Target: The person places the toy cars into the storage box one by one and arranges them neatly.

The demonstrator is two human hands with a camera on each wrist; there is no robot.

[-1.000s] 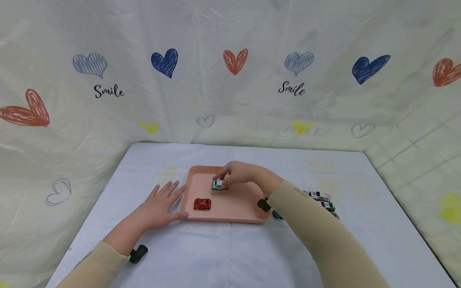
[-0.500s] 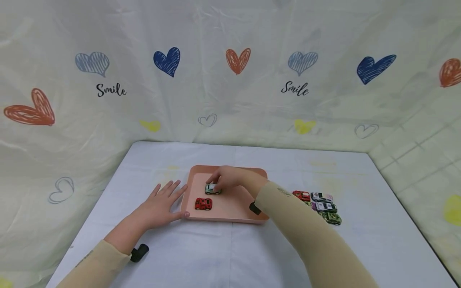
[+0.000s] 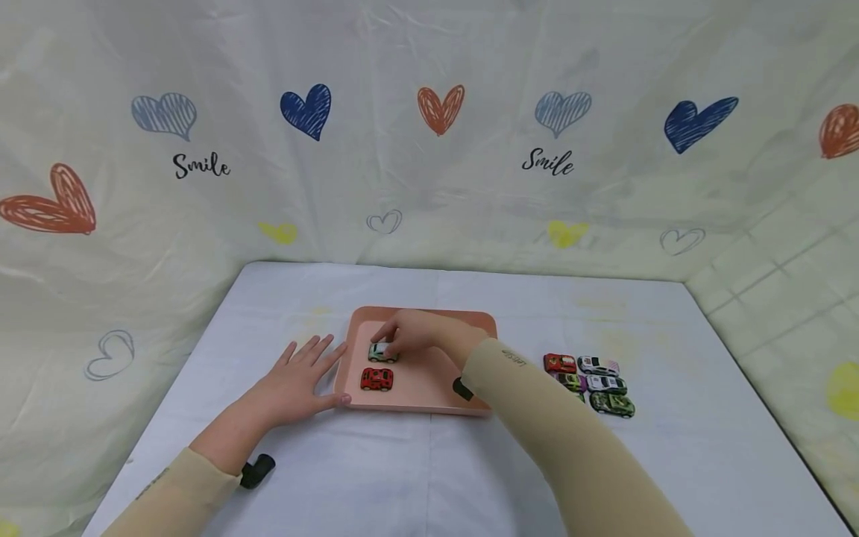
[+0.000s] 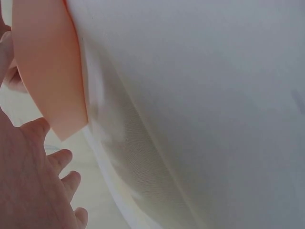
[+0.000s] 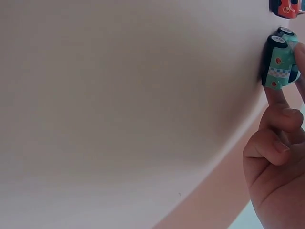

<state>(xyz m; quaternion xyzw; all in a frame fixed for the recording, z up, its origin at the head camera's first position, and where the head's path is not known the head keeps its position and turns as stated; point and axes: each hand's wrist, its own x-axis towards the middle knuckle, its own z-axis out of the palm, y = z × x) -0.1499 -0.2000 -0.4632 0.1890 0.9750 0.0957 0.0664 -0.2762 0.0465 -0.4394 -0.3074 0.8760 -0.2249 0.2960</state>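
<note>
While left grip [image 3: 294,389] spread, tray [image 3: 432,384]: red car [image 3: 377,379], green car [image 3: 380,354] in right grip's [image 3: 417,330] pinch

This looks like a draped tabletop booth, with a heart-printed sheet [image 3: 476,194] behind a white-covered table [image 3: 698,447]

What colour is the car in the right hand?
The car is green with a checkered band, clearest in the right wrist view.

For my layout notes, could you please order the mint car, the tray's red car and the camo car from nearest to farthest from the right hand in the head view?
1. Mint car, held by the right hand.
2. Red car, in the tray's near-left part.
3. Camo car, right of the tray.
</note>
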